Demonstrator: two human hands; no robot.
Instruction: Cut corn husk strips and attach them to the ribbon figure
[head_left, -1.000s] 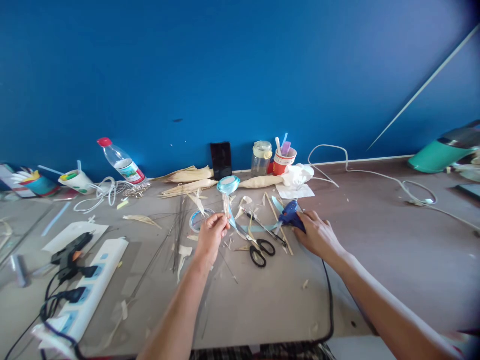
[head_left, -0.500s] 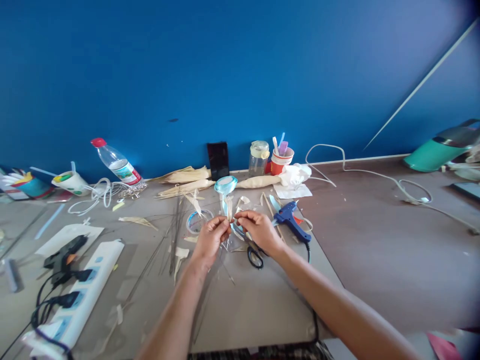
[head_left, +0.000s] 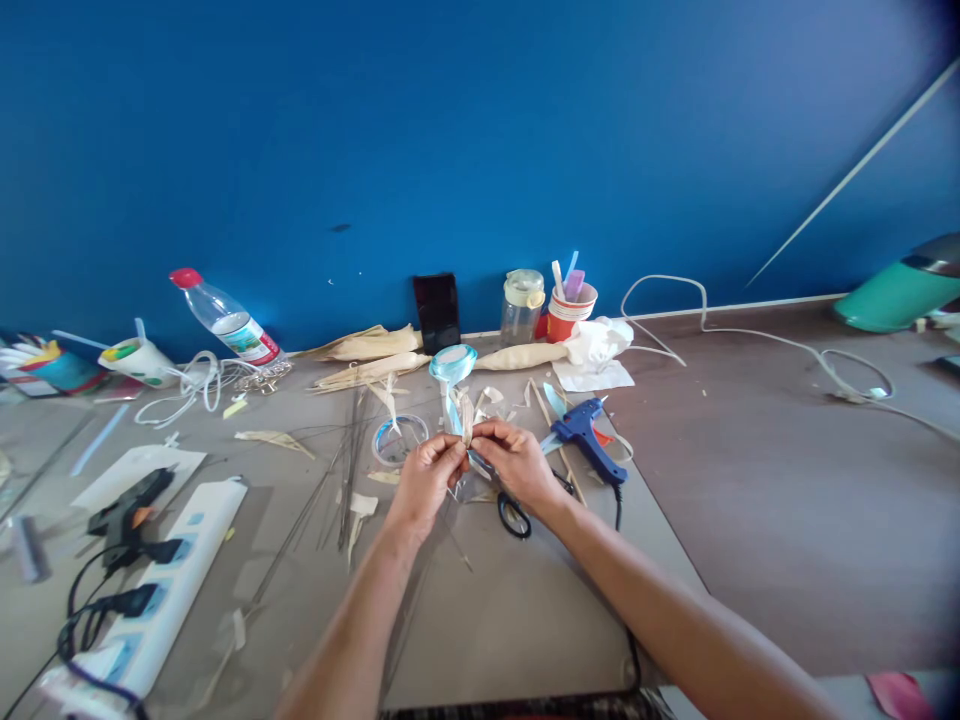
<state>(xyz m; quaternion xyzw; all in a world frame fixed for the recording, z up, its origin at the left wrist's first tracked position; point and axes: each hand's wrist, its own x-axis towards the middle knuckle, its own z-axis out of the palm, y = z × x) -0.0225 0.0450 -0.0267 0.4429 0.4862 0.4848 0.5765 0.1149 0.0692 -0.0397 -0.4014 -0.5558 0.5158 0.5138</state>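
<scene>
Between the fingertips of both hands stands a small pale strip of dried husk [head_left: 466, 415]. My left hand [head_left: 427, 483] pinches it from the left, fingers closed. From the right, the closed fingers of my right hand [head_left: 523, 465] grip the same piece. Just behind it is a roll of light blue ribbon [head_left: 452, 364]. Black-handled scissors [head_left: 514, 515] lie partly under my right hand. A blue glue gun [head_left: 589, 437] rests to the right. Left of my hands are a clear ring-shaped roll [head_left: 400, 440] and thin dark wires [head_left: 350, 470].
A white power strip [head_left: 176, 585] and black glue gun [head_left: 133, 510] lie at left. Along the blue wall stand a tilted bottle [head_left: 232, 325], a phone [head_left: 437, 313], a jar [head_left: 522, 308] and red cups [head_left: 570, 315]. Husks [head_left: 371, 345] lie before the wall.
My right hand has closed in on the husk strip, and its fingertips now meet those of my left hand. The view has shifted slightly.
</scene>
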